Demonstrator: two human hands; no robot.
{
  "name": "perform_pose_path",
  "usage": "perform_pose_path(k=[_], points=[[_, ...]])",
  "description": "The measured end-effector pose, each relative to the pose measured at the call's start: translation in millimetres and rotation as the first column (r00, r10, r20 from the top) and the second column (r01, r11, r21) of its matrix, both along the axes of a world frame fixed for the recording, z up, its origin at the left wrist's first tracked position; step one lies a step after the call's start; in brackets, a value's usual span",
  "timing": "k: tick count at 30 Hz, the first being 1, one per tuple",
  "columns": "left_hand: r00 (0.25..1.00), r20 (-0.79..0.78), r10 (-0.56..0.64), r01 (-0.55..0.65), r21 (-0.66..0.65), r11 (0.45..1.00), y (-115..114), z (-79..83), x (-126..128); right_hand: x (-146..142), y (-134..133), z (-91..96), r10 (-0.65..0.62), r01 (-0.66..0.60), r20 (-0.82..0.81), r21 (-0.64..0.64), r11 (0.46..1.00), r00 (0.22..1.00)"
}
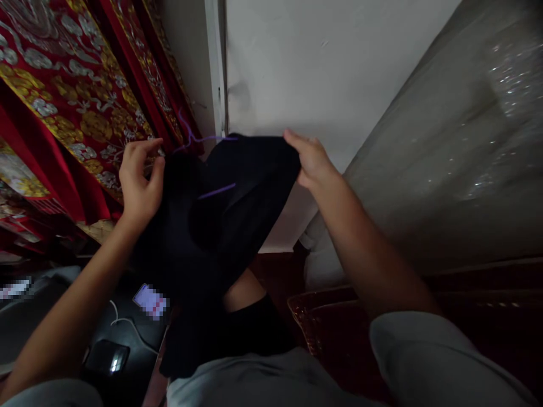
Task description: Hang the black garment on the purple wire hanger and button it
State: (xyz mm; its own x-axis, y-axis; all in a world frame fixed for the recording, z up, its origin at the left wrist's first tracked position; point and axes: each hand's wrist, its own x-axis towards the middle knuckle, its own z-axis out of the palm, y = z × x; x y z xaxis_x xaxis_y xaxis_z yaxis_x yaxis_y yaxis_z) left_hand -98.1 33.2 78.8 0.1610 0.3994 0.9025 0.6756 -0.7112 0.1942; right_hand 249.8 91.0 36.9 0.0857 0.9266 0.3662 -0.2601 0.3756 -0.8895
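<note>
A dark navy or black garment [254,186], probably a shirt, is spread in front of me and falls toward my lap. A thin purple clothes hanger [207,138] shows at its top, and another purple length appears lower through the neck area; the rest is hidden by cloth. My right hand [311,157] pinches the garment's upper right corner between thumb and fingers. At the left edge of the cloth is my left hand [142,178], its fingers curved and the thumb apart from the index finger, with no cloth visible between them.
Red curtains with gold and silver patterns [93,113] hang at left. A phone [150,301], a white cable [131,322] and a black shiny object [106,357] lie on a dark surface. Ahead is a pale wall [318,68]; a plastic-wrapped large panel [445,158] leans at right.
</note>
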Motion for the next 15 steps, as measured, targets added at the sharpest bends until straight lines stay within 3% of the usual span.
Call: perform_pose_path(k=[2, 5, 7, 10, 12, 15], points=[[0.994, -0.109, 0.000, 0.006, 0.054, 0.999, -5, -10.8, 8, 0, 16, 17.8, -0.039, 0.038, -0.089, -0.009, 0.999, 0.995], [0.944, -0.324, -0.061, 0.012, -0.149, 0.989, -20, -31.9, 20, 11, 24, 24.3, -0.065, 0.057, -0.171, -0.054, 0.997, 0.983], [0.895, -0.432, -0.108, -0.020, -0.281, 0.959, -29, -49.5, 30, 24, 15, 12.8, -0.078, 0.070, -0.176, -0.054, 0.996, 0.981], [0.788, -0.596, -0.157, -0.081, -0.353, 0.932, -35, -76.8, 49, 47, -4, -14.8, -0.077, 0.079, -0.063, 0.034, 0.996, 0.995], [0.726, -0.672, -0.144, -0.186, -0.394, 0.900, -35, -92.5, 65, 61, -7, -29.2, -0.057, 0.053, 0.039, 0.097, 0.994, 0.998], [0.691, -0.716, -0.099, -0.370, -0.468, 0.803, -31, -111.6, 84, 81, 6, -36.9, -0.096, 0.079, 0.118, 0.139, 0.987, 0.988]])
